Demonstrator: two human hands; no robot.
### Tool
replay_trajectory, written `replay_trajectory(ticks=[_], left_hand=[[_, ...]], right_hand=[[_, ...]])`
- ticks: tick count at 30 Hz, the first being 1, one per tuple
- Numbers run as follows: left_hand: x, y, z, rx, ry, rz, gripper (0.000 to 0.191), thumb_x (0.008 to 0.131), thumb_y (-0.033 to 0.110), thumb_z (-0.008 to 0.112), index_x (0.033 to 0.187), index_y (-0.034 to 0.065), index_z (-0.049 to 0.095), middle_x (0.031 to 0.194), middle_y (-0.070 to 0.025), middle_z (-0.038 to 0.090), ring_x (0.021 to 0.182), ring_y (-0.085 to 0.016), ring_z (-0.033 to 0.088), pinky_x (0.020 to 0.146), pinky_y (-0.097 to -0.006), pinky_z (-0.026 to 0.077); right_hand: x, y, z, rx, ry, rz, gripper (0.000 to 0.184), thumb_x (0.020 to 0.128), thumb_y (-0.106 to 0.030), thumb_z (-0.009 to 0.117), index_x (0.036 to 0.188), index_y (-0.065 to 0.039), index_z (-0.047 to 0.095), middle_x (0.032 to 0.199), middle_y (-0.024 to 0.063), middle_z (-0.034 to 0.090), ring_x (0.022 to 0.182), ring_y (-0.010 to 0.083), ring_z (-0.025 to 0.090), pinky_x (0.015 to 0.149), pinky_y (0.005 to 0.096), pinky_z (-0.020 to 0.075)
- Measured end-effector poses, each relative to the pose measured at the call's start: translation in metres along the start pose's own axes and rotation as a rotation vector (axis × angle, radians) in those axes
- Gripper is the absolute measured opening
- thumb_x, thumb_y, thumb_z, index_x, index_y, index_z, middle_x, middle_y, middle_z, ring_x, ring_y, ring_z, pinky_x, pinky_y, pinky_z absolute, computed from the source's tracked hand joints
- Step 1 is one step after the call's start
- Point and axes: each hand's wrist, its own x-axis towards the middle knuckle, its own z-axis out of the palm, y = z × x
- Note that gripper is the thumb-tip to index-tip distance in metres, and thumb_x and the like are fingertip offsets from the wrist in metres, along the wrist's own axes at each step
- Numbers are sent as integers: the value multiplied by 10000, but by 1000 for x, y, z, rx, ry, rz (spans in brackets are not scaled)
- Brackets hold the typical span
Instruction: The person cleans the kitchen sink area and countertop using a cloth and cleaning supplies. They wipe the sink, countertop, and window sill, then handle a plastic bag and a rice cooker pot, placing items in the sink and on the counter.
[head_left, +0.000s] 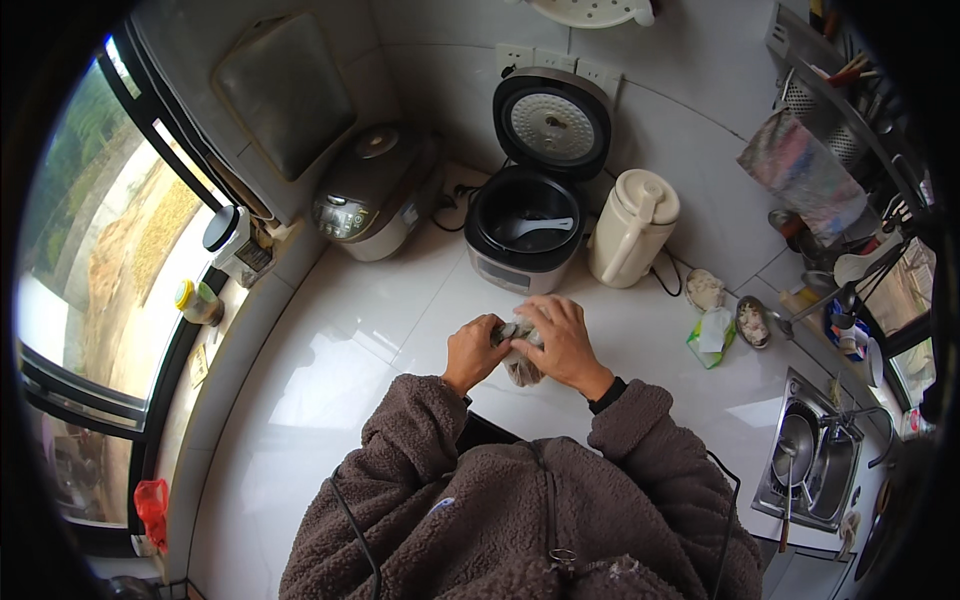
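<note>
Both my hands meet over the white countertop (420, 352), in front of an open rice cooker (517, 259). Between them is a small plastic bag (523, 371) with something brownish inside. My left hand (474, 351) pinches the bag's gathered top from the left. On the right, my right hand (559, 341) curls over the bag, its fingers hiding much of it. The rice cooker's lid (553, 124) stands raised, and a pale rice paddle (540, 225) rests in its dark inner pot (499, 199).
A closed rice cooker (375, 195) stands at the back left. To the right are a cream thermos jug (636, 229), a green tissue pack (711, 337) and a metal dish (752, 321). Farther right, a steel sink (836, 480) holds a pan. Jars (201, 302) line the windowsill.
</note>
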Motion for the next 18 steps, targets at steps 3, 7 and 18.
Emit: replay_trajectory(ticks=[3,7,18], left_hand=[[4,-6,-6,-108,-57,-105,300,775,252,692,997,53,659,901,-137,683,817,-327,662,729,-406,524],[9,-14,-17,-173,-134,3,274,782,180,691,1034,73,672,939,-132,669,836,-310,654,767,-388,521],[-3,-46,-67,185,58,397,277,715,-56,622,886,151,692,1191,28,621,920,-232,576,745,-327,533]], right_hand=[[-7,-4,-1,-132,-40,-40,395,780,-174,719,1153,-109,605,1133,62,592,1127,277,491,1005,438,346],[-9,6,-3,197,-69,33,245,808,-86,682,1047,-60,634,1038,91,621,1061,293,536,944,390,423],[-34,57,-22,1190,-305,486,183,907,5,517,1034,-25,644,1104,48,668,1039,153,597,973,306,429]])
